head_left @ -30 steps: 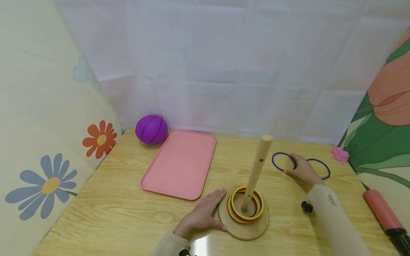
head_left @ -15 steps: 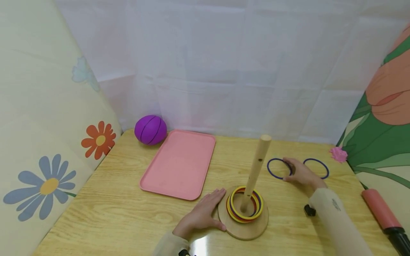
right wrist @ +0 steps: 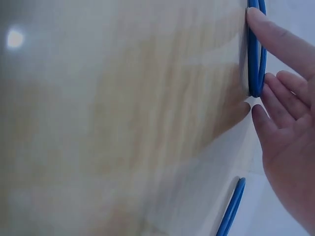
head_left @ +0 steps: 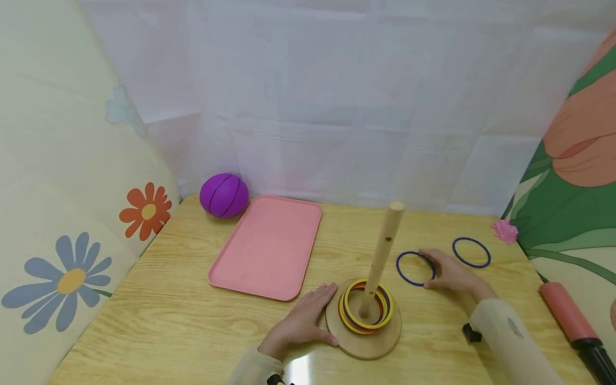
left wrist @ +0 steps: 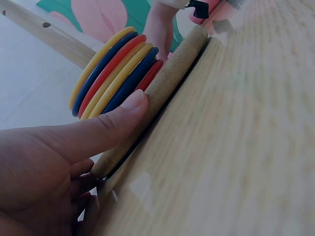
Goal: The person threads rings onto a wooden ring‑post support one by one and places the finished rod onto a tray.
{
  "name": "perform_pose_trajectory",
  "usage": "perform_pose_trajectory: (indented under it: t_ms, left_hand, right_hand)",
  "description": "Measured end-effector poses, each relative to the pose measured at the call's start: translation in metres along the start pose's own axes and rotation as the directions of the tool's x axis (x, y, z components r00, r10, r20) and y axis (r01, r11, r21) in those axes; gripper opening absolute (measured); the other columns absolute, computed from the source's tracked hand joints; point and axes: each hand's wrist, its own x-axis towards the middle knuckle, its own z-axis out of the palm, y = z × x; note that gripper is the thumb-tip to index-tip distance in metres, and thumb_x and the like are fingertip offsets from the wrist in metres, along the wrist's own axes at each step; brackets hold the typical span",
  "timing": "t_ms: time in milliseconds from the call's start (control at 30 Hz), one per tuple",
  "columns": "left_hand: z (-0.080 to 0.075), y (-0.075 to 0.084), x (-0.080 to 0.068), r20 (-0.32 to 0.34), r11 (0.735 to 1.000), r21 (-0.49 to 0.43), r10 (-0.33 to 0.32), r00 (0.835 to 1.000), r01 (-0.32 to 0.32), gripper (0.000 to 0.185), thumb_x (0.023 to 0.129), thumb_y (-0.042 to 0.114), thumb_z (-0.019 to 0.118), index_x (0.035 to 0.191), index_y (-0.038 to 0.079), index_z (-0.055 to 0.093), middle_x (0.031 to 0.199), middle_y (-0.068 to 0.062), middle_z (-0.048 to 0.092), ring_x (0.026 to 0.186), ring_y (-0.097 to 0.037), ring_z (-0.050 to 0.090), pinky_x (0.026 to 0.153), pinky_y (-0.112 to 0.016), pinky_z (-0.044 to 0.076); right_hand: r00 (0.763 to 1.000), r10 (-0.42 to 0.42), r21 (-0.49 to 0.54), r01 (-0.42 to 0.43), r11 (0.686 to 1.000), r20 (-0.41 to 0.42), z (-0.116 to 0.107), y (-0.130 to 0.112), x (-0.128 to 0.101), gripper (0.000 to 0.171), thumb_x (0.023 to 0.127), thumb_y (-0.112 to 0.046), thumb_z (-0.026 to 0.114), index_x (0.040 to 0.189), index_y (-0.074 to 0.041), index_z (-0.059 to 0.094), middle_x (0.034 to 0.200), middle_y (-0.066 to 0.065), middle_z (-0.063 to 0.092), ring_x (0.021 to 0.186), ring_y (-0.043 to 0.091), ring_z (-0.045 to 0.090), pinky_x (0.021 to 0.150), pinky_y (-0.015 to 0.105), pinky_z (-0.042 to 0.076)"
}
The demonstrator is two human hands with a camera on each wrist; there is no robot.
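A wooden ring stand has a round base [head_left: 368,350] and a tall peg [head_left: 385,240]. Several yellow, red and blue rings [left wrist: 106,76] are stacked around the peg's foot. My left hand [head_left: 308,318] rests against the base's left side, fingers extended, with the thumb on its rim. To the right of the stand, my right hand [head_left: 449,275] holds a blue ring [head_left: 397,266] by its right edge, thumb on the near side and fingers on the far side. Whether that ring touches the table I cannot tell. Another blue ring [head_left: 453,247] lies farther back to the right.
A pink tray [head_left: 269,246] lies left of the stand, with a purple ball [head_left: 224,195] behind it. At the right edge are a small pink object [head_left: 505,231] and a red and black pump-like cylinder [head_left: 568,310]. Cloth walls [head_left: 308,107] enclose the table.
My right hand has brought the held blue ring nearer to me and slightly left, away from the other blue ring. My left hand has stayed against the base.
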Motion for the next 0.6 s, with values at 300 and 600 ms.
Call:
perform_pose_trajectory:
  t_ms: [300, 600]
  left_hand:
    - [0.001, -0.002, 0.0, -0.004, 1.0, -0.002, 0.001, 1.0, -0.001, 0.112, 0.066, 0.04, 0.085, 0.153, 0.005, 0.024, 0.16, -0.013, 0.027, 0.149, -0.035, 0.021, 0.122, -0.055, 0.015]
    - [0.001, -0.003, 0.001, -0.003, 1.0, 0.0, 0.01, 1.0, -0.01, 0.112, 0.066, 0.04, 0.085, 0.153, 0.004, 0.024, 0.159, -0.014, 0.027, 0.148, -0.036, 0.022, 0.122, -0.056, 0.014]
  right_hand:
    - [0.999, -0.009, -0.01, 0.01, 1.0, 0.044, 0.003, -0.012, -0.014, 0.082, 0.067, -0.013, 0.084, 0.134, 0.013, 0.045, 0.135, 0.032, 0.05, 0.126, 0.051, 0.044, 0.107, 0.064, 0.032]
    - [0.994, 0.019, 0.031, -0.023, 0.999, 0.106, 0.0, -0.018, -0.025, 0.084, 0.07, -0.016, 0.084, 0.139, 0.008, 0.043, 0.142, 0.031, 0.044, 0.132, 0.052, 0.037, 0.109, 0.065, 0.027]
